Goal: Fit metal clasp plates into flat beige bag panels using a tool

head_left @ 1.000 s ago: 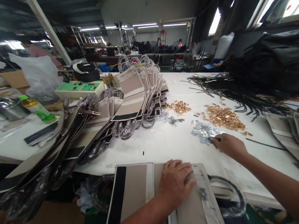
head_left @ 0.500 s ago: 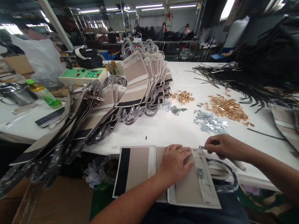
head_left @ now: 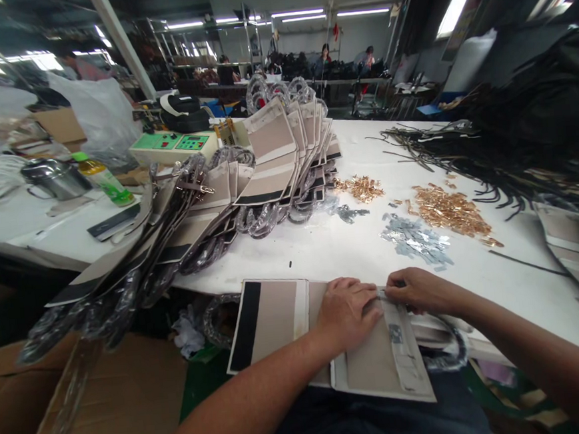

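Note:
A flat beige bag with a black band and white trim (head_left: 277, 315) lies across my lap and the near edge of the white table (head_left: 332, 254). My left hand (head_left: 348, 311) rests on it, fingers curled down and pressing the panel. My right hand (head_left: 418, 290) is just to its right, fingers pinched on a small silver metal piece at the bag's top strip (head_left: 397, 332). The two hands nearly touch. A black handle loop (head_left: 455, 351) pokes out beneath my right wrist.
A silver hardware pile (head_left: 414, 240) and gold hardware piles (head_left: 446, 208) lie beyond my hands. A fanned stack of finished bags (head_left: 270, 171) fills the table's left. Black straps (head_left: 465, 150) lie at right. Green control box (head_left: 173, 144), bottle (head_left: 103, 179), metal pot (head_left: 56, 178); cardboard box (head_left: 99, 419) below.
My right hand came back from the silver hardware pile with a small piece and now meets my left hand at the bag's top strip. The left hand stayed on the bag.

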The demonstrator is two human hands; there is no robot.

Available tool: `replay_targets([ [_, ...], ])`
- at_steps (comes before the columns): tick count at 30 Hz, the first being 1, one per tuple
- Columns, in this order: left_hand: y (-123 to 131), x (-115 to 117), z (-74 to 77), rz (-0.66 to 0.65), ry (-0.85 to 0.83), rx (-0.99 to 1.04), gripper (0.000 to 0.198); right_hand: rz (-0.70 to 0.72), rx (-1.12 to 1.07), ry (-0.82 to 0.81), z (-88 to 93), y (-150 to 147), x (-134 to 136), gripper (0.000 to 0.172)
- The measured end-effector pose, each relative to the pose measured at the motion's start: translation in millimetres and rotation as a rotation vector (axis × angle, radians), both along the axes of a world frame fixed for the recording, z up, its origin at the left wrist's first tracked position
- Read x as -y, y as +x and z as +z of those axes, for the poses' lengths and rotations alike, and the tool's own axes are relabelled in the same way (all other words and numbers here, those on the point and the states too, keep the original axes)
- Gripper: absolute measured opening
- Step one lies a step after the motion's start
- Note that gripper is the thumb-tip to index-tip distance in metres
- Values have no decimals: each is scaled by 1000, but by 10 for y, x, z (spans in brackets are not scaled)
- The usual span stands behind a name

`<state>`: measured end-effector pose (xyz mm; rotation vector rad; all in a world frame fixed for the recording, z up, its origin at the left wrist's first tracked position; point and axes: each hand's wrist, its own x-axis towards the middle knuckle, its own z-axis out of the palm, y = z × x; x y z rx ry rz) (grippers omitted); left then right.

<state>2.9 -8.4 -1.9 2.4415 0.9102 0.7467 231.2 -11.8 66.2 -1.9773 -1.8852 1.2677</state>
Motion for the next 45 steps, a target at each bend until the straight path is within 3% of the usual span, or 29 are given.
replay_targets([
  [5,-18,11,-41,-10,55,-31,32,-54,132,186,6,7,176,33],
  [9,-29,16,-57,-27,109,-83,34,-100,377,373,-176,-19,473,35],
  [13,-14,53,-12,-36,144,-157,38,-112,461,541,-386,-108,662,33],
  [17,37,156,32,-24,170,-216,41,-56,518,692,-521,-152,707,32],
  [22,75,227,-15,-14,122,-220,44,-60,518,928,-641,-129,698,33],
  [27,87,204,-64,-27,146,-252,46,38,576,974,-651,-135,664,35],
  [33,90,182,-44,-45,181,-286,47,65,559,875,-592,-130,603,36],
  [38,52,134,-45,-50,84,-155,42,-173,212,493,-224,-4,488,37],
  [40,49,111,-59,-49,23,-85,40,-205,113,316,-57,25,411,42],
  [42,54,96,-76,-35,-34,-29,41,-138,47,204,47,23,324,43],
  [45,64,91,-98,0,-87,13,51,-1,14,127,67,-8,200,41],
])
